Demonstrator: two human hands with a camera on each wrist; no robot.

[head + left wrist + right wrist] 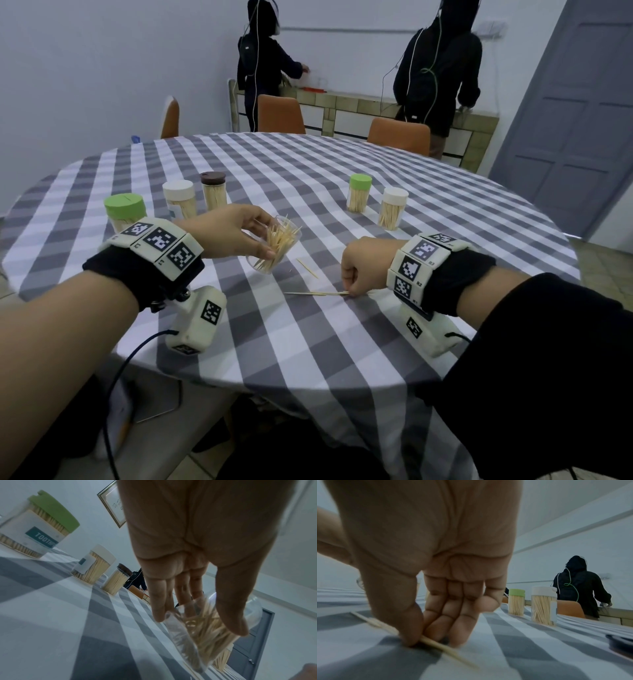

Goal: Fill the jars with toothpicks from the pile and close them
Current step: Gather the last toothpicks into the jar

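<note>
Thin wooden toothpicks (318, 293) lie on the grey-and-white checked table (342, 342), pinched by the right hand (363, 265). Beyond, the left hand (233, 233) grips a tilted, lidless clear plastic jar (274, 248) part-filled with toothpicks. Further back stand five capped jars.

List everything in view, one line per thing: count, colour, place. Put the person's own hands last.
Closed jars: five, clear with pale toothpicks; three at far left with green, white and brown lids, two at far right with green and white lids.
Open jar: one, clear, partly filled, tilted above the cloth at centre.
Loose toothpicks: a few, pale, on the cloth between the hands.
Dark lid: one, lying on the cloth at right.
Tablecloth: one, grey and white check.
Chairs: three, orange, behind the table.
People: two, in dark clothes, at the back counter.
Door: one, grey, far right.
Left hand: its grip holds the open jar.
Right hand: pinches toothpicks on the cloth.
</note>
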